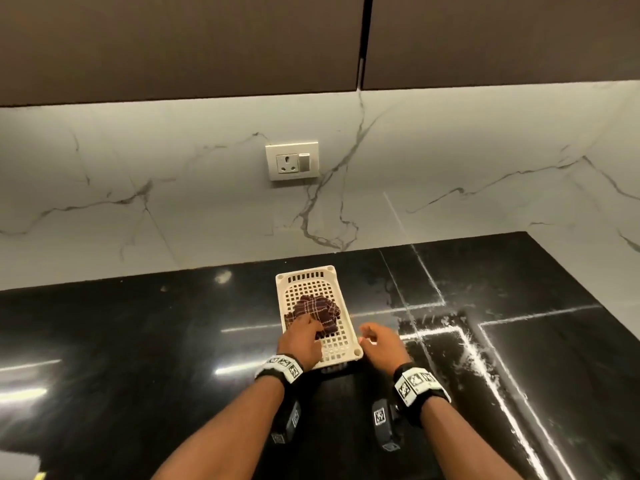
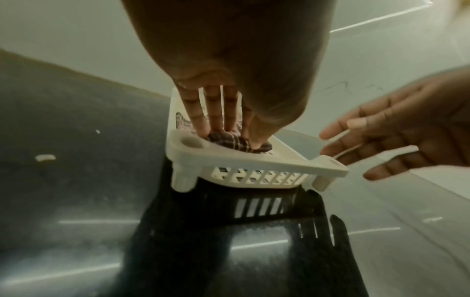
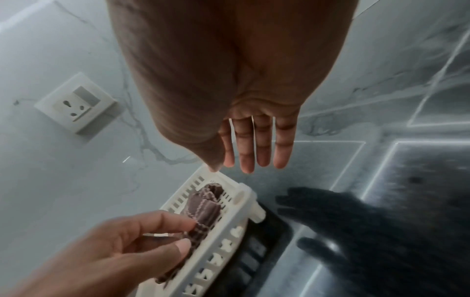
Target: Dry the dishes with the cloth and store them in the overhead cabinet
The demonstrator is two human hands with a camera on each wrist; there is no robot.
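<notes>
A crumpled maroon checked cloth (image 1: pixel 317 311) lies in a white perforated plastic basket (image 1: pixel 304 273) on the black countertop (image 1: pixel 138 341). My left hand (image 1: pixel 304 332) reaches into the basket and pinches the cloth (image 3: pixel 206 209) between thumb and fingers. The left wrist view shows those fingers (image 2: pixel 216 112) pressed down onto the cloth (image 2: pixel 229 140). My right hand (image 1: pixel 377 337) hovers open just right of the basket's near corner (image 2: pixel 330 166), fingers straight and holding nothing (image 3: pixel 254 156). No dishes are in view.
Dark brown overhead cabinet doors (image 1: pixel 173 46) hang shut above the marble backsplash. A white socket plate (image 1: pixel 292 162) sits on the wall behind the basket. Bright light reflections streak the glossy counter to the right.
</notes>
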